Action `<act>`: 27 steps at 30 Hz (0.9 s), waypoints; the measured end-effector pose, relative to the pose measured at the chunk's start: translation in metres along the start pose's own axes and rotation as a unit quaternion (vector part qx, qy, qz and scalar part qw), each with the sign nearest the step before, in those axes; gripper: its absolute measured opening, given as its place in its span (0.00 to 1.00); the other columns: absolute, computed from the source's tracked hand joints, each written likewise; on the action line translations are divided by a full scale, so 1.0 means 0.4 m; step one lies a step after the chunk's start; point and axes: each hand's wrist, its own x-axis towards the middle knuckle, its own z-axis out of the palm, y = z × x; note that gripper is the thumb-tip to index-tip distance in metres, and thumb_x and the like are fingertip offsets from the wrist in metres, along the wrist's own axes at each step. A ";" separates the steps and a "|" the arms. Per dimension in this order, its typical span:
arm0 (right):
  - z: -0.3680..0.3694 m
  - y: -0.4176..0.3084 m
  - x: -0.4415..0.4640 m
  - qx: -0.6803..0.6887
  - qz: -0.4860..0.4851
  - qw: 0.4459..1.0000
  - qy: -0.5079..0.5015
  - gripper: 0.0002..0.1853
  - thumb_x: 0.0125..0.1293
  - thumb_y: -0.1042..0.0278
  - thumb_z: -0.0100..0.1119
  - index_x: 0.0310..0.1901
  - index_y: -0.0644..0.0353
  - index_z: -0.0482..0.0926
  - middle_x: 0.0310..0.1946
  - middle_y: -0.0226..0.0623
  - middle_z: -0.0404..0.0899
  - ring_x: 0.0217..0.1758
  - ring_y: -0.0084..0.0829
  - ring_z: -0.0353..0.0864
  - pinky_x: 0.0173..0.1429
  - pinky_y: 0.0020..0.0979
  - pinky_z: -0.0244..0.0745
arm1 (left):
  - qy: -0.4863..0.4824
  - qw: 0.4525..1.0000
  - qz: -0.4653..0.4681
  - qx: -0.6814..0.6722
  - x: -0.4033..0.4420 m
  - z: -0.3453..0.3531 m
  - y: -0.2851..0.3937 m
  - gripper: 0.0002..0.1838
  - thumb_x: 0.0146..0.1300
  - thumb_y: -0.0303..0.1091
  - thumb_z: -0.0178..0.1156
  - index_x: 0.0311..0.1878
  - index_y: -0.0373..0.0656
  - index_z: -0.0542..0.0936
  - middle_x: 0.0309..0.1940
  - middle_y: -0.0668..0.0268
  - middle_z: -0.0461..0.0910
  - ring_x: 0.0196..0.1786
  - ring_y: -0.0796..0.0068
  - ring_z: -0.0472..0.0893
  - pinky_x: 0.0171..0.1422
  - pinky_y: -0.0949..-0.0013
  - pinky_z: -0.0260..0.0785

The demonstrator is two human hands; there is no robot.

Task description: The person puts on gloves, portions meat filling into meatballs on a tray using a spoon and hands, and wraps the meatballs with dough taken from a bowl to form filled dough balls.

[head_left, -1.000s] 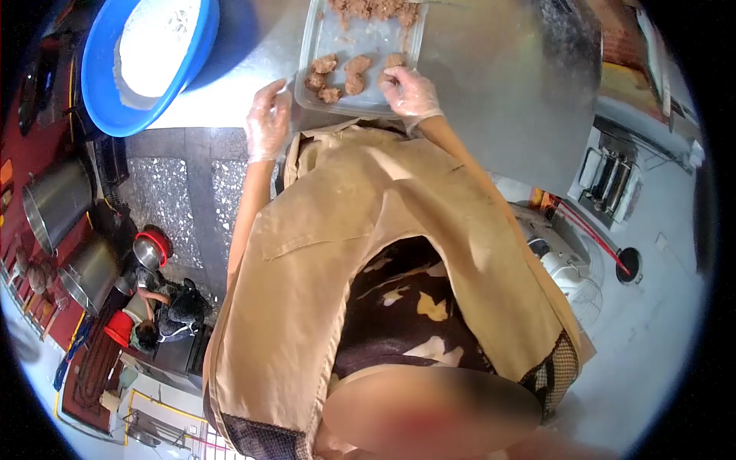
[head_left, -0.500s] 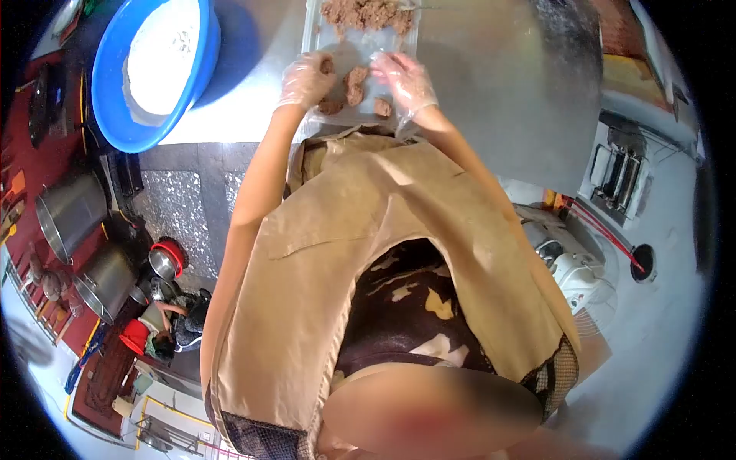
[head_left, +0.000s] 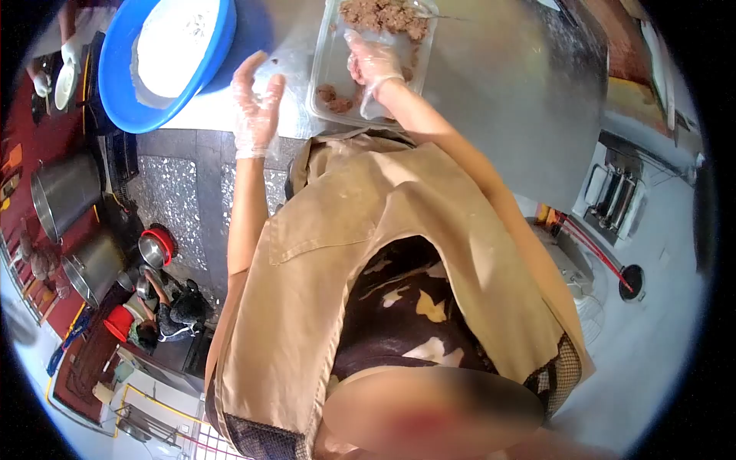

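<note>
My left hand (head_left: 257, 111), in a clear plastic glove, is raised between the blue basin and the tray. Its thumb and fingers are spread, with nothing between them. My right hand (head_left: 374, 63), also gloved, is over the clear plastic tray (head_left: 313, 96). Its fingers are mostly curled in, one pointing outward; whatever they hold is hidden. Brown crumbly filling (head_left: 383, 15) is heaped at the tray's far end. Small lumps of the same filling (head_left: 334, 100) lie at the near end, some partly covered by my right hand and wrist.
A blue basin (head_left: 222, 57) of white powder stands left on the metal table (head_left: 506, 100). A thin metal handle (head_left: 448, 17) sticks out past the tray's far right corner. Farther left, another person's gloved hand holds a white bowl (head_left: 66, 86). Another person (head_left: 180, 310) crouches near large pots (head_left: 67, 198).
My left hand has left the tray and moved left, opening. My right hand has shifted left over the tray, its fingers curling in. The whole view has shifted slightly.
</note>
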 end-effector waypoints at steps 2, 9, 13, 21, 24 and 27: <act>0.029 0.034 0.047 -0.223 -0.132 0.965 0.048 0.36 0.57 0.28 0.49 0.41 0.61 0.81 0.26 0.42 0.81 0.30 0.37 0.78 0.35 0.40 0.70 | 0.039 0.998 -0.046 -0.006 -0.020 -0.008 -0.040 0.24 0.60 0.37 0.62 0.58 0.39 0.70 0.53 0.57 0.75 0.57 0.64 0.73 0.64 0.61 0.61; -0.086 0.016 0.080 -0.462 -0.338 0.819 0.031 0.41 0.59 0.25 0.36 0.56 0.54 0.74 0.50 0.47 0.78 0.50 0.47 0.78 0.60 0.38 0.67 | -0.022 0.991 -0.097 0.089 -0.099 0.033 -0.108 0.19 0.59 0.32 0.61 0.54 0.38 0.75 0.49 0.56 0.78 0.54 0.64 0.77 0.60 0.63 0.67; -0.227 -0.031 0.033 -0.508 -0.201 0.834 0.079 0.31 0.63 0.36 0.40 0.54 0.54 0.76 0.49 0.47 0.78 0.51 0.48 0.77 0.57 0.38 0.69 | -0.108 0.985 -0.088 0.103 -0.105 0.054 -0.096 0.19 0.56 0.25 0.57 0.52 0.42 0.76 0.48 0.54 0.77 0.53 0.58 0.76 0.58 0.61 0.68; -0.233 0.041 -0.097 -0.497 -0.240 0.829 0.091 0.20 0.60 0.48 0.51 0.45 0.52 0.80 0.39 0.47 0.80 0.46 0.45 0.78 0.51 0.40 0.72 | -0.200 0.936 0.113 0.267 -0.072 0.129 -0.124 0.22 0.51 0.21 0.53 0.50 0.52 0.78 0.53 0.59 0.74 0.56 0.52 0.71 0.61 0.55 0.64; -0.229 0.062 -0.117 -0.530 -0.277 0.794 0.112 0.22 0.59 0.46 0.53 0.47 0.52 0.79 0.40 0.46 0.80 0.46 0.45 0.78 0.51 0.41 0.72 | -0.205 0.911 0.164 0.319 -0.071 0.134 -0.105 0.21 0.49 0.24 0.56 0.47 0.56 0.80 0.58 0.63 0.69 0.60 0.53 0.68 0.65 0.51 0.60; -0.203 0.065 -0.125 -0.595 -0.305 0.741 0.063 0.26 0.56 0.44 0.56 0.51 0.52 0.77 0.43 0.43 0.78 0.47 0.44 0.78 0.52 0.42 0.72 | -0.213 0.897 0.199 0.332 -0.058 0.141 -0.092 0.17 0.47 0.28 0.60 0.42 0.56 0.83 0.61 0.65 0.65 0.64 0.54 0.63 0.69 0.49 0.53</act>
